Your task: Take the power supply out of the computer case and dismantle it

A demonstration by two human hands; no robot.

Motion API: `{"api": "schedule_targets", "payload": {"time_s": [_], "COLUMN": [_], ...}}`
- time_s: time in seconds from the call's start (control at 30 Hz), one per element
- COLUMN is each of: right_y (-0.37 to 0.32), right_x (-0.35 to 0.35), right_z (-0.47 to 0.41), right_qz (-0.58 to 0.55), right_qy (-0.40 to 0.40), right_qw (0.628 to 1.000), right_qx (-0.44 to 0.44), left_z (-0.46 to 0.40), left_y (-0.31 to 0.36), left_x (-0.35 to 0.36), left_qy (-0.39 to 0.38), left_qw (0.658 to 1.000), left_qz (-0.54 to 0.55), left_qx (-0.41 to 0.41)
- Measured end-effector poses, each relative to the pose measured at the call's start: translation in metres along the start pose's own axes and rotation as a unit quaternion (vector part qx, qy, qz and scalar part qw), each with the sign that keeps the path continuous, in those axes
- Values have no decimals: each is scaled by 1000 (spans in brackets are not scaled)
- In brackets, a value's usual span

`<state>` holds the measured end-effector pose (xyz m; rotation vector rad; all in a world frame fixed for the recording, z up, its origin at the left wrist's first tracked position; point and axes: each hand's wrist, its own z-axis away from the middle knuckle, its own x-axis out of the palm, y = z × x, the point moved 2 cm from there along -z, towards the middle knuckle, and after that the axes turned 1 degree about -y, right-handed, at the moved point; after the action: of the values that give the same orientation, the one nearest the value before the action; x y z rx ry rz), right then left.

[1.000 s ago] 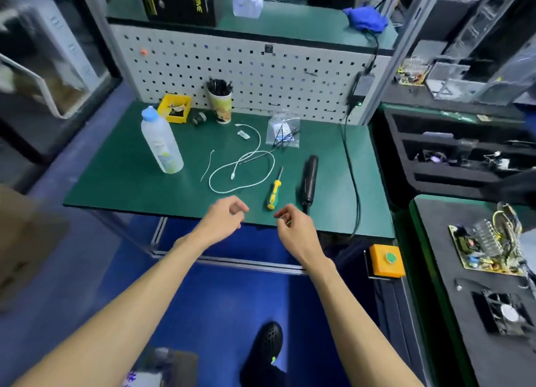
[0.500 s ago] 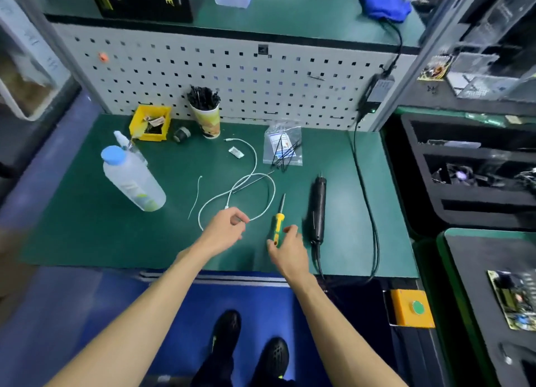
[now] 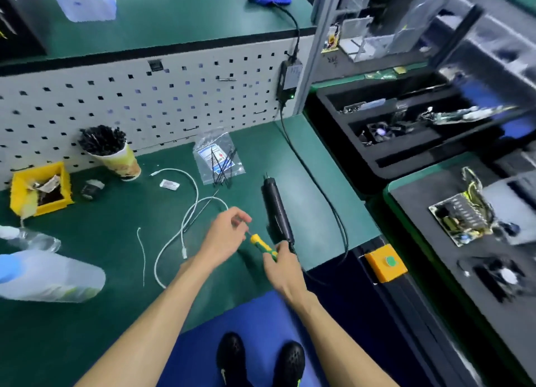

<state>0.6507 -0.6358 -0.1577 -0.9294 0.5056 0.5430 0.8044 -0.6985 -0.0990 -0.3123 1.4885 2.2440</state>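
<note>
- The green bench mat [image 3: 87,241] fills the lower left of the view, backed from nine to twelve o'clock by a white pegboard [image 3: 145,102] with a green shelf above it. No computer case appears anywhere on it, and I cannot tell where the case is.
- At three o'clock stand black foam trays [image 3: 435,160]. The nearer one holds a bare circuit board [image 3: 461,218] with yellow wiring, and a small black fan [image 3: 504,276] lies below it. I judge these to be parts of a power supply already stripped, though whether they belong to this job is unclear.
- At eight o'clock lies a blurred clear bottle [image 3: 49,276] on its side, and at ten o'clock a paper cup [image 3: 116,157] of black ties beside a yellow parts bin [image 3: 40,189].
- Just right of centre lies a black electric screwdriver [image 3: 277,209], its cord running up to an adapter on the pegboard. Left of it lies a looped white cable [image 3: 188,221].
- The right hand [image 3: 285,270] has its fingers curled round the yellow-green screwdriver [image 3: 262,246], gripping the handle's rear.
- The left hand [image 3: 223,236] pinches at the shaft end — the tip itself is hidden by the fingers.
- Progress, as I judge it: only a tool is in hand — removal and dismantling of a unit still lie ahead.
</note>
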Motion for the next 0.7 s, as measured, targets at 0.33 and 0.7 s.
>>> {"api": "schedule_targets", "payload": {"time_s": [0.33, 0.7], "right_y": [86, 280], "right_x": [-133, -236], "right_z": [87, 237], "right_qz": [-130, -204], "right_qy": [182, 347], "right_qw": [974, 912], "right_qx": [-29, 72], "left_z": [30, 192], "left_y": [127, 203], "left_x": [150, 351], "left_qy": [-149, -319], "left_qw": [965, 875], "left_qz": [-28, -81], "left_qx": [215, 355]}}
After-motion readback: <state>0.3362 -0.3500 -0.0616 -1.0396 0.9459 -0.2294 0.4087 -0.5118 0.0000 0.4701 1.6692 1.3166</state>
